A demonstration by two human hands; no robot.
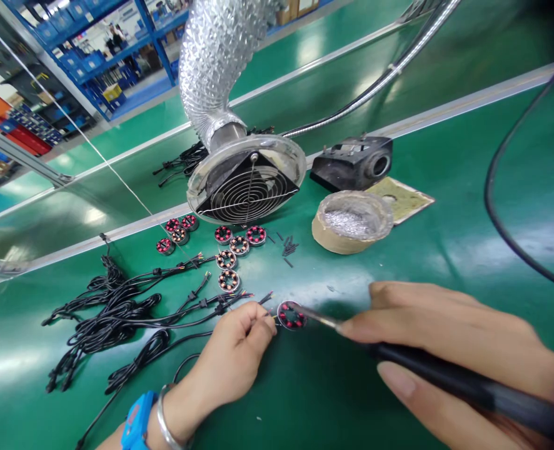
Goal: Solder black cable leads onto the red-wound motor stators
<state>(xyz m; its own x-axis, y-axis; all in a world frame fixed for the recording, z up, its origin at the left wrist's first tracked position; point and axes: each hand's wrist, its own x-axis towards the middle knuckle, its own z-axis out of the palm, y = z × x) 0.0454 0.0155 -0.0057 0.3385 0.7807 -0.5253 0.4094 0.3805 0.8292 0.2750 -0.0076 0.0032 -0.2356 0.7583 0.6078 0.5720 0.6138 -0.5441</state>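
In my right hand [464, 350] is a soldering iron [427, 369] with a black handle, its metal tip reaching to a round motor stator [292, 315] with red windings. My left hand [239, 350] pinches the end of a black cable [187, 340] at the stator's left edge; thin coloured wires show by the fingertips. The fingers partly hide the wire ends. Left of my hand lie several bundled black cables [117, 312] with bare coloured ends. Beyond it sit more stators, among them a copper-coloured one [229, 280] and a red one [256, 235].
A fume extractor hood [246, 181] on a silver duct [225, 56] hangs over the bench. Behind the right hand are a round tub of metal shavings [352, 222], a black iron stand [352, 162] and a yellowish sponge pad [408, 199]. Small black tubes [289, 247] lie near the stators.
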